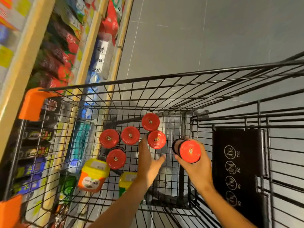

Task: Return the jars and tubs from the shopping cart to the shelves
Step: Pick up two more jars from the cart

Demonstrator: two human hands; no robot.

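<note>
I look down into a black wire shopping cart (pixel 148 84). Several dark jars with red lids stand on its floor, among them one at the far side (pixel 150 121) and one near the middle (pixel 156 139). My right hand (pixel 197 170) is shut on another red-lidded jar (pixel 190 151), lifted and tilted at the right of the basket. My left hand (pixel 148 160) is open, fingers spread, beside the middle jar and touching or nearly touching it. A yellow-lidded orange tub (pixel 92 176) stands at the near left, a second yellow-lidded tub (pixel 127 180) partly hidden by my left forearm.
Wooden-edged store shelves (pixel 21 63) run along the left, packed with red, blue and white packets. Orange plastic corner guards (pixel 32 104) cap the cart's left rim. The folded child seat with a black warning panel (pixel 236 165) stands at the right. Grey floor tiles (pixel 213 30) lie beyond.
</note>
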